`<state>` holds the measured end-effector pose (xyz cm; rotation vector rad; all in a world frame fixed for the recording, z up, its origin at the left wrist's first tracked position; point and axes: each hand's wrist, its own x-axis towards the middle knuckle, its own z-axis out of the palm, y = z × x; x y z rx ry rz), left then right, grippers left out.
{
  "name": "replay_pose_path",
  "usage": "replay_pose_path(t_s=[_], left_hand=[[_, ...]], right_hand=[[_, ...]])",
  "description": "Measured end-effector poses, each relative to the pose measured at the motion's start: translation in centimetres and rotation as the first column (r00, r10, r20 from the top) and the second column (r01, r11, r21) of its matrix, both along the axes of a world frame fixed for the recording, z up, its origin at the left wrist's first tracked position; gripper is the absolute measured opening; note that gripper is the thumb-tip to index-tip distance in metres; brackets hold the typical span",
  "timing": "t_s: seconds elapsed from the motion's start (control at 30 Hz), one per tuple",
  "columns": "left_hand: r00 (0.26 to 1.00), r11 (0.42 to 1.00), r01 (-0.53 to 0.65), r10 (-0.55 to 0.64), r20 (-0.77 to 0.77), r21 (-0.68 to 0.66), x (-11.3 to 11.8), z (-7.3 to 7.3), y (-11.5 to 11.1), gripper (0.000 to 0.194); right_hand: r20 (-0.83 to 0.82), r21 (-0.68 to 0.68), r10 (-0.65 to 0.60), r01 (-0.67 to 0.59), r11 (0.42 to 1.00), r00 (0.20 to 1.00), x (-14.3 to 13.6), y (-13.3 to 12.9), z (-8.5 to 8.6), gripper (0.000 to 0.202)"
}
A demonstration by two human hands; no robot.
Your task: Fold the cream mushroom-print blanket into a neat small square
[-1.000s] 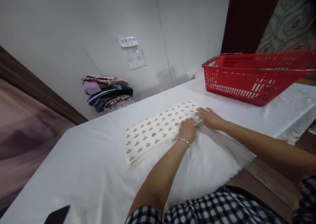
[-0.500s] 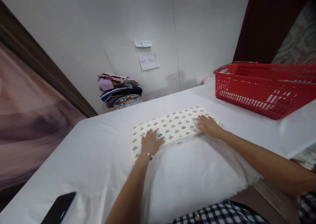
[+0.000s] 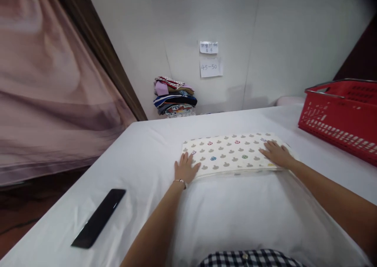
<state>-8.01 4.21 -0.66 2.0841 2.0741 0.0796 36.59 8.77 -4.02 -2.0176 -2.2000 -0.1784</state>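
Observation:
A folded white cloth (image 3: 226, 151) printed with small grey and coloured motifs lies flat in a long strip on the white-covered table (image 3: 141, 149). My left hand (image 3: 186, 169), a bracelet at its wrist, rests palm down on the cloth's left end with fingers spread. At the right end, my right hand (image 3: 277, 154) lies flat on the cloth, its fingers outstretched. Neither hand grips the fabric. Several folded layers show along the near edge.
A dark phone-like slab (image 3: 99, 218) lies on the table at the left. A red plastic basket (image 3: 341, 117) stands at the right. Beyond the far edge is a stack of folded clothes (image 3: 175, 98), below paper signs (image 3: 211, 67) on the wall. A pink curtain (image 3: 59, 86) hangs left.
The view has swung to the left, so everything sits further right in it. My left hand has shifted out to the cloth's left end; my right hand stays at the right end.

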Motion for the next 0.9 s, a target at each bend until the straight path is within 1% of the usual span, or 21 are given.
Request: replay_pose_path(t_s=[0.07,0.13,0.2,0.27,0.33,0.37,0.43,0.53,0.6,0.67,0.73,0.8,0.83,0.9], left_hand=[[1.000,0.999,0.004,-0.004,0.011,-0.050,0.1,0.8,0.4,0.068],[1.000,0.996,0.011,-0.010,0.019,-0.084,0.8,2.0,1.2,0.071],[0.999,0.996,0.040,-0.039,0.017,-0.074,1.9,3.2,2.4,0.074],[0.996,0.995,0.093,-0.093,-0.002,-0.037,3.1,4.0,4.1,0.076],[0.993,0.994,0.113,-0.113,-0.042,-0.004,3.9,3.8,5.9,0.075],[0.993,0.995,0.099,-0.099,-0.060,0.006,3.9,3.4,6.6,0.075],[0.996,0.999,0.052,-0.052,-0.067,0.004,3.6,2.1,7.7,0.076],[1.000,1.000,0.009,-0.010,-0.028,-0.013,2.3,0.0,8.3,0.079],[1.000,1.000,0.014,-0.014,-0.019,-0.004,1.8,-0.7,8.4,0.079],[1.000,1.000,0.024,-0.024,-0.019,-0.007,1.8,-0.6,8.4,0.079],[1.000,0.999,0.009,-0.010,-0.026,-0.038,2.4,0.1,8.7,0.080],[0.999,0.999,-0.003,0.001,-0.041,-0.046,3.5,0.9,9.1,0.082],[0.999,1.000,0.020,-0.021,-0.049,-0.024,4.2,1.2,9.4,0.082],[0.991,0.992,0.120,-0.118,-0.056,0.031,5.5,1.4,9.8,0.080]], right_hand=[[-0.003,-0.010,-0.006,0.006,1.000,1.000,-0.7,0.5,0.6,0.049],[0.000,-0.013,0.016,-0.016,1.000,1.000,-2.6,1.3,1.6,0.054],[0.004,-0.038,0.066,-0.066,0.997,0.998,-5.6,2.4,3.0,0.059],[-0.009,-0.098,0.127,-0.128,0.987,0.992,-9.3,3.7,4.2,0.063],[-0.039,-0.119,0.200,-0.203,0.972,0.979,-12.8,5.0,4.8,0.068],[-0.047,-0.118,0.227,-0.231,0.966,0.973,-14.3,5.6,4.8,0.069],[-0.052,-0.135,0.261,-0.265,0.955,0.964,-16.2,6.5,4.1,0.069],[-0.053,-0.204,0.252,-0.257,0.944,0.966,-17.0,7.2,2.4,0.070],[-0.063,-0.224,0.245,-0.253,0.941,0.967,-16.8,7.4,1.6,0.071],[-0.075,-0.221,0.240,-0.250,0.942,0.968,-16.5,7.4,1.3,0.072],[-0.084,-0.213,0.238,-0.251,0.944,0.968,-16.4,7.3,1.3,0.072],[-0.091,-0.202,0.244,-0.258,0.945,0.965,-16.5,7.2,1.5,0.071],[-0.098,-0.198,0.249,-0.264,0.944,0.964,-16.6,7.2,1.5,0.070],[-0.115,-0.191,0.256,-0.274,0.943,0.960,-16.8,7.3,1.6,0.070]])
